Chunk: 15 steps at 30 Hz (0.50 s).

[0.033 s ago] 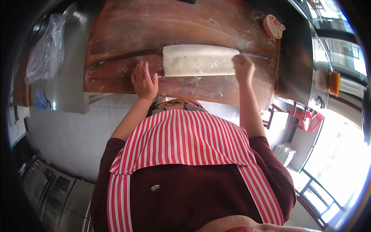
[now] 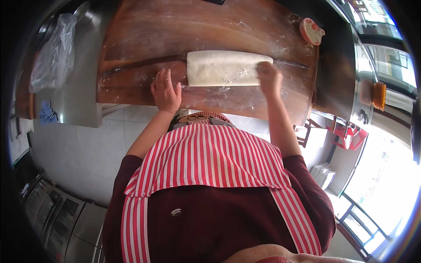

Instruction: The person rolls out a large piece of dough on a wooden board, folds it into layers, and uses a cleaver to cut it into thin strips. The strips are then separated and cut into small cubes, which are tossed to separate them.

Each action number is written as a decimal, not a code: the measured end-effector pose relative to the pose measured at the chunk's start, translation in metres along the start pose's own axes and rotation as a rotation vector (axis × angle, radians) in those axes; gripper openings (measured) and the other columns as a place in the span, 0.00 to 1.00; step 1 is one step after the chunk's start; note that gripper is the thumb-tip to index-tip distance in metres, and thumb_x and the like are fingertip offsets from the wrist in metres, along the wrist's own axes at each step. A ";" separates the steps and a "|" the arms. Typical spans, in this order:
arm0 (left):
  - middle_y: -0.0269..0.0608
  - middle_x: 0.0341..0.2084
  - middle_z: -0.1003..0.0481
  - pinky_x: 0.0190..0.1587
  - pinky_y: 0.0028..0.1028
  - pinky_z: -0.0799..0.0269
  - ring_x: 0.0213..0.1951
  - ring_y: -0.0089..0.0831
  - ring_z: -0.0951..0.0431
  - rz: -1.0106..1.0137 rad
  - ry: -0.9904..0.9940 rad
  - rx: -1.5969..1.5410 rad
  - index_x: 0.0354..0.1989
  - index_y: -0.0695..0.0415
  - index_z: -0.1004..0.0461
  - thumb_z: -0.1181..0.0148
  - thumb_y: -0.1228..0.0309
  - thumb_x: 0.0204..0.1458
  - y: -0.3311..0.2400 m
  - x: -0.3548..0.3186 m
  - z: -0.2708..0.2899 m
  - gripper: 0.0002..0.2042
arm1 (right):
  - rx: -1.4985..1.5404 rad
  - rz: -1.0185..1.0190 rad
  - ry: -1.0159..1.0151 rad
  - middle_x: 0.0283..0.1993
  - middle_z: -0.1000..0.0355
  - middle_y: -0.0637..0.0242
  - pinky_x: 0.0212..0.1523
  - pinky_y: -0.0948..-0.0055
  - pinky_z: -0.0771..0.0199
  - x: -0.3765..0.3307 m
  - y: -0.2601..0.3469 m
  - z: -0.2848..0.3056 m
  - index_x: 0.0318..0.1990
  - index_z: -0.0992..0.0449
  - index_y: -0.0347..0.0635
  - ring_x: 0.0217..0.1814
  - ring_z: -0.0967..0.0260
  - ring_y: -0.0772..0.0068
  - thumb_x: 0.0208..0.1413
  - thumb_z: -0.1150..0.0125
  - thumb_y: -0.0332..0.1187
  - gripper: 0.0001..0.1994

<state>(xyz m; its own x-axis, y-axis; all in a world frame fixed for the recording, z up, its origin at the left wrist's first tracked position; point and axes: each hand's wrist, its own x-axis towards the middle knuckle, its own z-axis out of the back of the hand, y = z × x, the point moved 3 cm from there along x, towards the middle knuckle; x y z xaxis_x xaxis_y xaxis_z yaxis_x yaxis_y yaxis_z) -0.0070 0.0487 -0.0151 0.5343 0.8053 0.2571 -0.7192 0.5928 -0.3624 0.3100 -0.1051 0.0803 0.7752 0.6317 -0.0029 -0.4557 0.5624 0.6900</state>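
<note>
A pale, floured sheet of dough (image 2: 219,70), folded or rolled into an oblong, lies across the wooden board (image 2: 197,26). A long, thin dark rolling pin (image 2: 140,62) sticks out at both ends of the dough; its middle is hidden under or inside it. My left hand (image 2: 165,90) rests palm down on the board just left of the dough, fingers stretched and thumb apart, holding nothing. Over the dough's right end is my right hand (image 2: 270,79), smeared by motion, so its fingers do not show clearly.
Loose flour marks the board. At its far right corner sits a red-rimmed, patterned dish or lid (image 2: 312,31). On the metal counter to the left lie a clear plastic bag (image 2: 55,55) and a blue cloth (image 2: 47,112). A dark object (image 2: 215,1) touches the far edge of view.
My right hand has shifted slightly left, from the dough's right edge onto its right end. My left hand stays in place on the board.
</note>
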 end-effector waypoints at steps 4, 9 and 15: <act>0.46 0.64 0.39 0.64 0.47 0.47 0.65 0.44 0.39 -0.016 -0.004 -0.010 0.66 0.54 0.41 0.41 0.60 0.54 0.005 -0.005 0.001 0.31 | 0.196 0.052 0.116 0.27 0.22 0.64 0.26 0.75 0.29 -0.004 0.073 -0.034 0.40 0.18 0.39 0.24 0.29 0.81 0.57 0.42 0.27 0.08; 0.46 0.64 0.39 0.64 0.47 0.47 0.65 0.44 0.39 -0.055 0.012 -0.046 0.66 0.55 0.41 0.41 0.61 0.54 0.005 -0.005 0.001 0.31 | 0.015 0.349 0.103 0.25 0.22 0.65 0.28 0.76 0.27 -0.013 0.085 -0.058 0.42 0.18 0.38 0.24 0.27 0.79 0.58 0.40 0.29 0.08; 0.45 0.65 0.39 0.64 0.47 0.48 0.66 0.43 0.40 -0.090 0.037 -0.058 0.66 0.55 0.41 0.41 0.62 0.54 0.004 -0.007 0.003 0.31 | -0.025 0.435 0.132 0.39 0.19 0.57 0.34 0.71 0.20 -0.041 0.089 -0.076 0.48 0.20 0.41 0.34 0.19 0.68 0.58 0.48 0.22 0.14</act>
<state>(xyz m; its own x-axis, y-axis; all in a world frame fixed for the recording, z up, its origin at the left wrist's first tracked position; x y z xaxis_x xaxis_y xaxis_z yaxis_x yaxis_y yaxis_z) -0.0146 0.0452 -0.0155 0.6123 0.7474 0.2578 -0.6415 0.6602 -0.3906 0.2045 -0.0398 0.0868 0.4475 0.8739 0.1897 -0.7384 0.2414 0.6297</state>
